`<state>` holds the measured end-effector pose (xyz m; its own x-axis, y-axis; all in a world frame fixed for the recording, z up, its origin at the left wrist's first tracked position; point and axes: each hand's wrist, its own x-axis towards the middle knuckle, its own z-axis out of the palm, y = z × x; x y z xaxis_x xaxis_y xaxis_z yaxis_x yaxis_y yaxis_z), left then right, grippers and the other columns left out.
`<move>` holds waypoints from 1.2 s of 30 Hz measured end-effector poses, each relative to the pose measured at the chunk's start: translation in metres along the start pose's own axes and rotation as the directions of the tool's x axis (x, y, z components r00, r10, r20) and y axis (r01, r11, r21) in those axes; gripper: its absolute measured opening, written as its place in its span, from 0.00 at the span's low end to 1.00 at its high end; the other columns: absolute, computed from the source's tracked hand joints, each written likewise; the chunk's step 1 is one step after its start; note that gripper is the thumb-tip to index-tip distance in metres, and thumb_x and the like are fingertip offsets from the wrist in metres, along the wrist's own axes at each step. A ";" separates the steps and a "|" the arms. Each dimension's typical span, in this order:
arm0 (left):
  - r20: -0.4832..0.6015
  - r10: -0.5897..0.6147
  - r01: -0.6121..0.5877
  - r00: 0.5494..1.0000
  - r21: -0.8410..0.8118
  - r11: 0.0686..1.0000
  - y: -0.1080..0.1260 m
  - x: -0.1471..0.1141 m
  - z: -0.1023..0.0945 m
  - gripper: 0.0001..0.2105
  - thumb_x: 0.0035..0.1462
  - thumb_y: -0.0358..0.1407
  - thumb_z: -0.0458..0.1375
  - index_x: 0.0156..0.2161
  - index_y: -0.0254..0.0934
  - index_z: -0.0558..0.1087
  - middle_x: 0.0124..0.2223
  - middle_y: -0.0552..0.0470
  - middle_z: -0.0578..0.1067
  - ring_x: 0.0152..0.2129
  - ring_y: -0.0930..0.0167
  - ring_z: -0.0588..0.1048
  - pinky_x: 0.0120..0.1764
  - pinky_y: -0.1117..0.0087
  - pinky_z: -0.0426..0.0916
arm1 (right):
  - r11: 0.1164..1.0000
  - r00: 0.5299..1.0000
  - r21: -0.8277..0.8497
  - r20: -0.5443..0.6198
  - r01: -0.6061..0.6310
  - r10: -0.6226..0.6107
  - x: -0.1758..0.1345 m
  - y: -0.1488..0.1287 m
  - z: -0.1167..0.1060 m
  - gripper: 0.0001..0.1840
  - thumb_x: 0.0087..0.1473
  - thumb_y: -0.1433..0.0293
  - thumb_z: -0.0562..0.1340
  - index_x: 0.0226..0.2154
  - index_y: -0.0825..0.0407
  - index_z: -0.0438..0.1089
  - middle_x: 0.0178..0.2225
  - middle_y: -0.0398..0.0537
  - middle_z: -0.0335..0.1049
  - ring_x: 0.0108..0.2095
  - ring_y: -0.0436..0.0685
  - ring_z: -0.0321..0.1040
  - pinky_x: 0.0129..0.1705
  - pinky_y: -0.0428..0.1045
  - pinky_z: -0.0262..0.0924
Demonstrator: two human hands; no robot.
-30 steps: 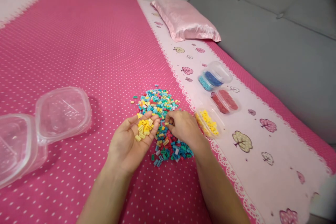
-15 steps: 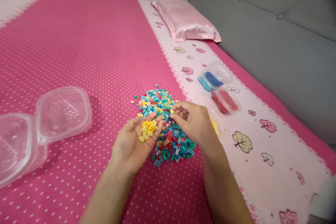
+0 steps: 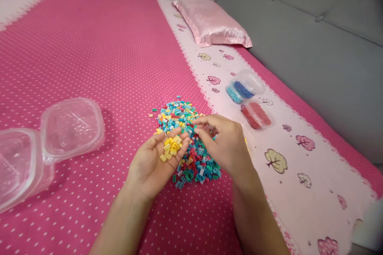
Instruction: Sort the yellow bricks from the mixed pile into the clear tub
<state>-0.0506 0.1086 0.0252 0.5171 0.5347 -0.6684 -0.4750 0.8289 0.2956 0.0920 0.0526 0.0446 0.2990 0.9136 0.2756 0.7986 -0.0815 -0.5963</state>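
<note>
Your L hand [image 3: 151, 163] – palm up, cupped w/ yellow bricks [image 3: 171, 147]. Your R hand [image 3: 226, 141] – fingertips narrow, contents can't tell; mixed bricks [image 3: 197, 163] beneath both, red bricks [image 3: 256, 114] beyond R.

You're in home bedroom: bright-pink, white-dotted cloth bedspread [image 3: 104, 55] before you, shiny pale-pink satiny pillow [image 3: 209, 22] (lying flat), grey buttoned padded panel [image 3: 299, 48] alongside.

Polka-dot bed [image 3: 104, 48] | mixed brick pile [image 3: 200, 159] | clear containers [image 3: 72, 127] | pink pillow [image 3: 214, 24]
</note>
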 end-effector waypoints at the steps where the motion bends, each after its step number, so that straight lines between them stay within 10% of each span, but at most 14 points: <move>1: -0.015 0.012 -0.012 1.000 0.002 1.000 0.001 0.000 0.000 0.16 0.61 0.29 0.44 0.49 0.23 0.69 0.36 0.36 0.77 0.31 0.66 0.79 0.34 0.69 0.76 | 0.998 0.999 -0.054 0.037 -0.032 0.034 0.001 0.003 0.001 0.10 0.52 0.74 0.60 0.36 0.50 0.76 0.33 0.43 0.77 0.29 0.50 0.69 0.35 0.46 0.62; 8: -0.053 0.108 -0.110 0.993 -0.048 0.993 0.004 0.000 -0.002 0.15 0.58 0.27 0.45 0.46 0.25 0.70 0.35 0.39 0.77 0.33 0.66 0.78 0.36 0.67 0.77 | 0.906 0.885 -0.416 0.388 -0.081 0.257 0.006 0.013 0.020 0.13 0.52 0.74 0.59 0.37 0.46 0.77 0.35 0.47 0.78 0.38 0.57 0.73 0.38 0.50 0.61; 17: -0.060 0.125 -0.127 0.990 -0.038 0.991 0.004 0.001 -0.003 0.12 0.59 0.27 0.45 0.40 0.24 0.70 0.37 0.38 0.76 0.33 0.66 0.78 0.36 0.68 0.77 | 0.857 0.855 -0.509 0.408 -0.079 0.322 0.006 0.017 0.034 0.13 0.52 0.73 0.59 0.36 0.45 0.77 0.35 0.49 0.77 0.40 0.60 0.73 0.38 0.50 0.61; 27: -0.047 0.101 -0.101 0.994 0.002 0.995 0.000 0.000 -0.002 0.13 0.60 0.27 0.45 0.42 0.24 0.70 0.37 0.38 0.77 0.32 0.67 0.78 0.35 0.69 0.76 | 0.989 0.971 -0.143 0.229 -0.037 0.069 0.001 0.009 0.003 0.06 0.51 0.73 0.61 0.33 0.50 0.74 0.29 0.42 0.74 0.29 0.51 0.68 0.32 0.47 0.57; 32: 0.010 0.058 -0.058 0.998 0.035 0.998 -0.005 -0.002 0.001 0.15 0.61 0.25 0.41 0.38 0.27 0.71 0.29 0.44 0.76 0.22 0.73 0.76 0.27 0.74 0.75 | 0.991 0.968 0.073 0.215 0.115 -0.128 -0.008 -0.014 0.001 0.10 0.53 0.74 0.59 0.37 0.49 0.74 0.37 0.44 0.75 0.37 0.52 0.69 0.40 0.48 0.61; 36: 0.006 0.044 -0.044 0.999 -0.018 0.999 -0.005 -0.004 0.003 0.14 0.62 0.26 0.43 0.40 0.27 0.71 0.31 0.44 0.77 0.26 0.72 0.77 0.32 0.72 0.75 | 0.978 0.998 0.203 0.032 0.055 -0.063 -0.014 -0.021 0.008 0.16 0.55 0.73 0.57 0.47 0.49 0.70 0.47 0.48 0.72 0.49 0.56 0.65 0.54 0.55 0.57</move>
<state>-0.0482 0.1034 0.0282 0.4995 0.5717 -0.6508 -0.5097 0.8015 0.3128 0.0668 0.0445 0.0472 0.2315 0.9292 0.2882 0.6912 0.0514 -0.7209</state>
